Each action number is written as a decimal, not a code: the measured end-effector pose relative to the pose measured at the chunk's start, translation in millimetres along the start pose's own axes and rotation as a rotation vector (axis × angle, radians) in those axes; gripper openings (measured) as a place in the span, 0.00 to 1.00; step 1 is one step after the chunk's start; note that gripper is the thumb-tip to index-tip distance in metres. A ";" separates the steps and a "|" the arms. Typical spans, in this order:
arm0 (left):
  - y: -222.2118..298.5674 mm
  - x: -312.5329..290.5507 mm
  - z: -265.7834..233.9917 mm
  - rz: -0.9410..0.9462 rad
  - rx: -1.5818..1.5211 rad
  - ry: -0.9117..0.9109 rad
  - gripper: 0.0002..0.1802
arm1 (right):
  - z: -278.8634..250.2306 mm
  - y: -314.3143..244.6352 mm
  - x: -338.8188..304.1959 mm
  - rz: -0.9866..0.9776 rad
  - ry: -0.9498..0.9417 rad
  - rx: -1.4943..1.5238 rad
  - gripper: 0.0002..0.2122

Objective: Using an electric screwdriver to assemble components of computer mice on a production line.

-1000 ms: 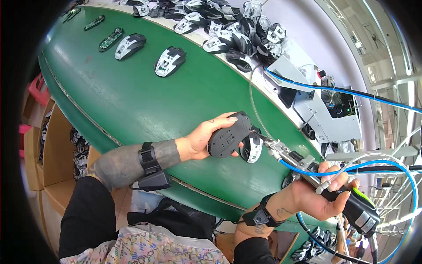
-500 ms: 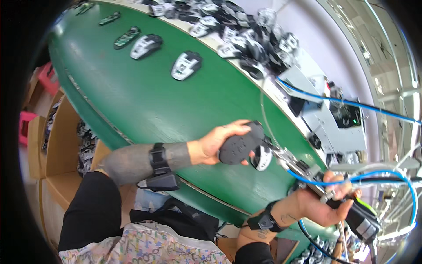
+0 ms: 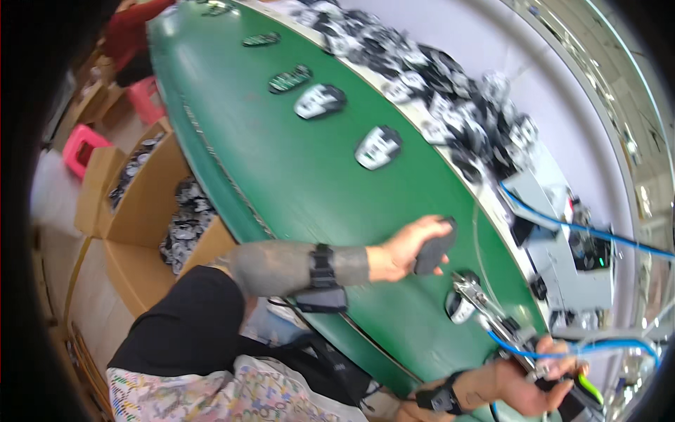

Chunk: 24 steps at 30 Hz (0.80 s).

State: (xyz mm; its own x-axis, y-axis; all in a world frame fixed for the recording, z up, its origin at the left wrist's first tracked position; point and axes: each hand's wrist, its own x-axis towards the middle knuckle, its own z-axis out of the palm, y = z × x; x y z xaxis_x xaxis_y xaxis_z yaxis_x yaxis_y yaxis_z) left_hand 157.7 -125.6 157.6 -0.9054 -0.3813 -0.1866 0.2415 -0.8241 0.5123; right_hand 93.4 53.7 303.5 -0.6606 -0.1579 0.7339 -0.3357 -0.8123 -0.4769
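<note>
My left hand is closed around a rounded black plastic casing, its dark side facing up and tilted. My right hand grips a powered screwdriver with a long metal front end and a blue hose. Its tip points toward the casing in my left hand, with a gap between them. Under the tip, a black-and-white casing lies on the green belt, partly hidden by the tool.
Farther up the belt lie more black-and-white casings and green circuit boards. A heap of casings lines the white ledge. An open cardboard box of parts stands at left, near pink stools. A person in red is at far left.
The view has swung, shifting the scene right and down. The casing in my left hand has turned from broad side to nearly edge-on and come away from the screwdriver tip. Both grips hold.
</note>
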 end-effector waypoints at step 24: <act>6.9 -13.4 9.8 0.003 -0.186 -0.151 0.22 | 20.3 11.1 -11.9 0.188 -0.221 0.071 0.13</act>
State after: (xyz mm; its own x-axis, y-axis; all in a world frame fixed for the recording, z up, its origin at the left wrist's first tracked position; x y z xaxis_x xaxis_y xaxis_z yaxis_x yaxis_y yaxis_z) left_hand 168.0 -122.1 171.9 -0.9431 -0.3286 -0.0502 0.2921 -0.8912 0.3470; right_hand 111.2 35.2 299.3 -0.5422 -0.4215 0.7269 -0.1677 -0.7934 -0.5851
